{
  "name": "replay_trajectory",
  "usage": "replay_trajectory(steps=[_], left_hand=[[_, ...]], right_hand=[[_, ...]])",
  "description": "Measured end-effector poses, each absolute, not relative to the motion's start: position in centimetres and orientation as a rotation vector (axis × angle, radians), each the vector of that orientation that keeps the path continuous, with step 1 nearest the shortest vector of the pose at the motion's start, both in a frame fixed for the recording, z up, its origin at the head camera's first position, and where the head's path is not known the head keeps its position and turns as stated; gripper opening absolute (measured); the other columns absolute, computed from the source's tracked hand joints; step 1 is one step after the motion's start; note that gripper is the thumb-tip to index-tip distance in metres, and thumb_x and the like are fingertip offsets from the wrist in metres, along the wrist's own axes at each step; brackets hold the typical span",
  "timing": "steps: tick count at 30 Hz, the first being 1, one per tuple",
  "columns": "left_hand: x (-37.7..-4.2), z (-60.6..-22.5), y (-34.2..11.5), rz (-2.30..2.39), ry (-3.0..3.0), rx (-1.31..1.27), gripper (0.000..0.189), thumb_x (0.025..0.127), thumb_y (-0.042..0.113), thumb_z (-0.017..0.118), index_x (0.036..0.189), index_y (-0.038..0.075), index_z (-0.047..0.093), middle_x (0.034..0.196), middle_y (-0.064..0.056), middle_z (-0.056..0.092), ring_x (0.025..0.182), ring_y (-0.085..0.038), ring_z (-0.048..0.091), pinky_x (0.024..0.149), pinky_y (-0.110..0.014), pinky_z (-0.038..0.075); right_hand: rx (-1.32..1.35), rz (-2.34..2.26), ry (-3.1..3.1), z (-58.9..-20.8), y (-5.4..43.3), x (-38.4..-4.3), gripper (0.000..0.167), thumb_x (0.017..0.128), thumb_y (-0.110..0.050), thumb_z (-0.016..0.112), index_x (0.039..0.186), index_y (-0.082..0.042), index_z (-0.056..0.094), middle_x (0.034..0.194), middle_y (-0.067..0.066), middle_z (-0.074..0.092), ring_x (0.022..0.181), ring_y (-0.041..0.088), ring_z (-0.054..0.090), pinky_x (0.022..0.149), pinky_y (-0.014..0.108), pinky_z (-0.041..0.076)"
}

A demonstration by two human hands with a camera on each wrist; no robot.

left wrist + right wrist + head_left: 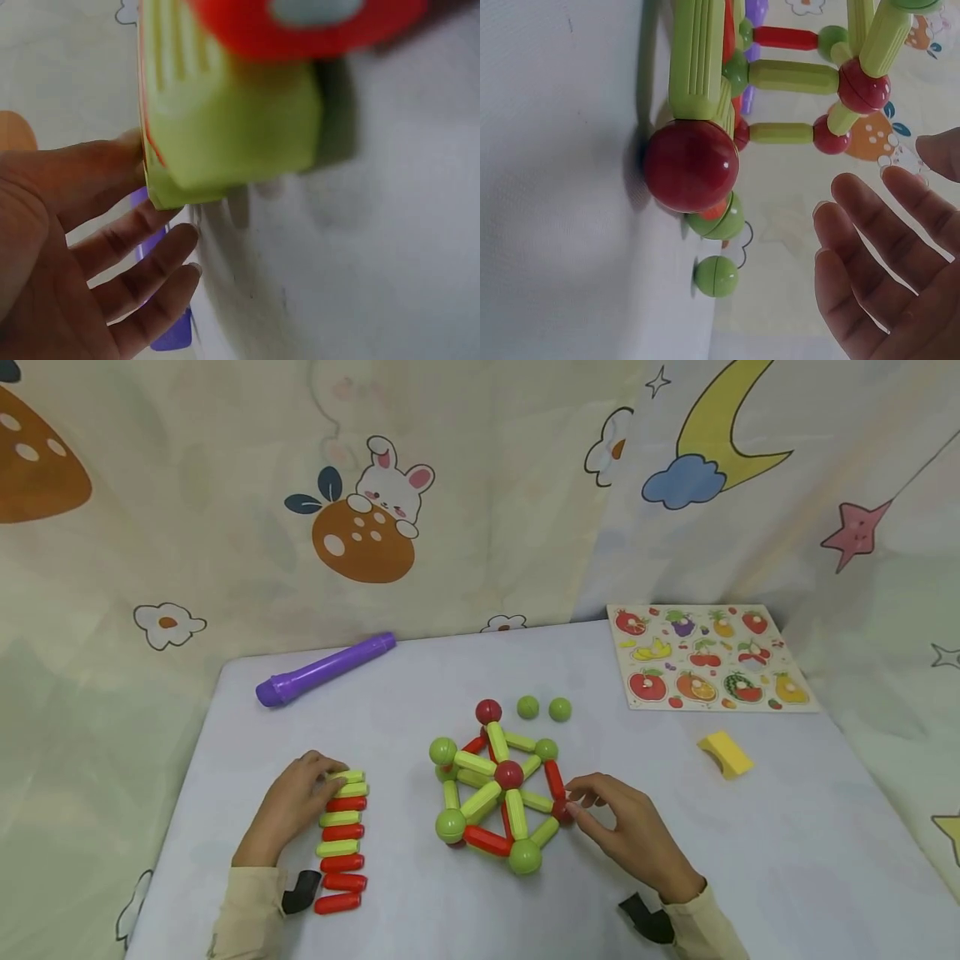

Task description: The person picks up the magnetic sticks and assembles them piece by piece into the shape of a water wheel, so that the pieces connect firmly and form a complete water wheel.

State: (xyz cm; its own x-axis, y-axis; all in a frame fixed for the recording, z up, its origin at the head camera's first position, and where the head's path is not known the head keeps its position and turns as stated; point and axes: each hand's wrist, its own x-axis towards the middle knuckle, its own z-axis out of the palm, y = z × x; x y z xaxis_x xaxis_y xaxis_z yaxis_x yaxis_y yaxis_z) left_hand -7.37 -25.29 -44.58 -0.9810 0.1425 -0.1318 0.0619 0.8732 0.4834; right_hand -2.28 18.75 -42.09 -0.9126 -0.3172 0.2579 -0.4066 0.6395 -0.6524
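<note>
My left hand [296, 802] pinches the end of the farthest green rod [349, 775] in a column of green and red magnetic rods on the left. Up close in the left wrist view, its thumb and forefinger reach behind a green rod [247, 120], with the other fingers spread. Right of centre stands a frame of green and red rods joined by balls, topped by a red ball [508, 774]. My right hand [630, 827] is beside its right corner, fingers loosely bent near a red ball [691, 165]; the right wrist view shows nothing between the fingers.
Two loose green balls [543, 708] lie just behind the frame. A purple stick [330, 668] is at the back left. On the back right are a fruit puzzle board [705, 658] and a yellow arched block [725, 754]. A printed curtain [487, 527] hangs behind the table.
</note>
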Motion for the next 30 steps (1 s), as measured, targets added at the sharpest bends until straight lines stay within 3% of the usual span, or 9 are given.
replay_trajectory(steps=[7, 14, 17, 20, 24, 30], left_hand=[[-7.3, -44.1, -24.9, 0.777, 2.939, 0.119, 0.025, 0.092, 0.017, 0.064, 0.112, 0.002, 0.063, 0.1, -0.011, 0.063, 0.089, -0.025, 0.055, 0.078, -0.046, 0.049], [-5.1, -41.2, -20.8, 1.225, 2.865, 0.273, 0.033, 0.099, 0.017, 0.053, 0.129, 0.004, 0.056, 0.095, -0.006, 0.058, 0.08, -0.017, 0.052, 0.067, -0.027, 0.047], [-3.8, -40.0, -18.4, 1.425, 2.685, 0.242, 0.03, 0.1, 0.026, 0.052, 0.123, 0.009, 0.061, 0.095, -0.001, 0.061, 0.082, -0.016, 0.055, 0.069, -0.025, 0.047], [-3.3, -39.7, -16.3, 1.584, 2.471, 0.108, 0.032, 0.097, 0.034, 0.056, 0.12, 0.012, 0.062, 0.097, 0.001, 0.066, 0.09, -0.015, 0.06, 0.079, -0.027, 0.048], [-3.2, -40.2, -14.7, 1.747, 2.199, -0.04, 0.035, 0.094, 0.032, 0.061, 0.121, 0.009, 0.06, 0.092, -0.004, 0.069, 0.095, -0.02, 0.061, 0.092, -0.034, 0.044], [-3.3, -40.8, -13.7, 1.809, 2.096, -0.146, 0.041, 0.093, 0.032, 0.061, 0.124, 0.004, 0.058, 0.086, -0.007, 0.07, 0.091, -0.021, 0.06, 0.09, -0.037, 0.041]], right_hand=[[0.619, 1.122, -2.706, -42.2, 18.9, -2.5, 0.028, 0.08, -0.007, 0.076, 0.104, -0.013, 0.064, 0.094, -0.011, 0.064, 0.08, 0.001, 0.056, 0.066, 0.029, 0.055], [0.586, 1.12, -2.69, -42.6, 19.2, -2.5, 0.022, 0.083, -0.005, 0.073, 0.102, -0.012, 0.065, 0.095, -0.006, 0.066, 0.08, 0.001, 0.055, 0.068, 0.029, 0.054], [0.568, 1.125, -2.692, -42.8, 19.2, -2.5, 0.021, 0.083, -0.004, 0.072, 0.102, -0.011, 0.066, 0.095, -0.004, 0.067, 0.08, 0.001, 0.055, 0.068, 0.029, 0.054], [0.545, 1.121, -2.699, -42.8, 19.2, -2.3, 0.021, 0.083, -0.004, 0.073, 0.101, -0.012, 0.066, 0.095, -0.004, 0.068, 0.08, 0.001, 0.055, 0.068, 0.028, 0.054], [0.53, 1.124, -2.71, -42.8, 19.2, -2.2, 0.021, 0.083, -0.003, 0.072, 0.101, -0.012, 0.066, 0.095, -0.004, 0.068, 0.08, 0.001, 0.055, 0.068, 0.028, 0.054], [0.536, 1.114, -2.696, -42.8, 19.2, -2.2, 0.024, 0.082, -0.002, 0.073, 0.101, -0.015, 0.066, 0.094, -0.004, 0.067, 0.079, 0.0, 0.055, 0.067, 0.029, 0.054]])
